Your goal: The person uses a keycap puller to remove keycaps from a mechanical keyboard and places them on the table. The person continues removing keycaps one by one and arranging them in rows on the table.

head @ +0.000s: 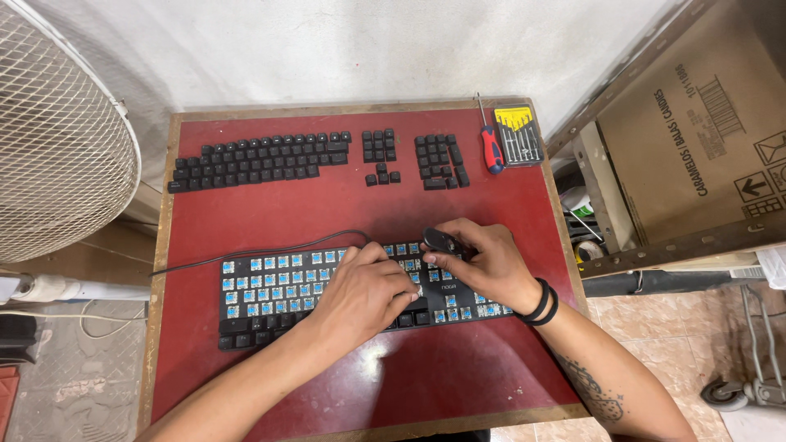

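Most keycaps [262, 161] already lie in rows on the counter [327, 205], well beyond the fingers. On the keyboard [278, 290], caps remain along the bottom row and beneath the hands. The right hand [483, 263] pinches a black keycap [439, 240]; the left hand [364, 295] presses curled onto the keys, holding nothing that shows.

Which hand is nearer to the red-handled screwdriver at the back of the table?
Right. The right hand is on the keyboard almost straight below the screwdriver, holding a small black tool. The left hand lies farther left.
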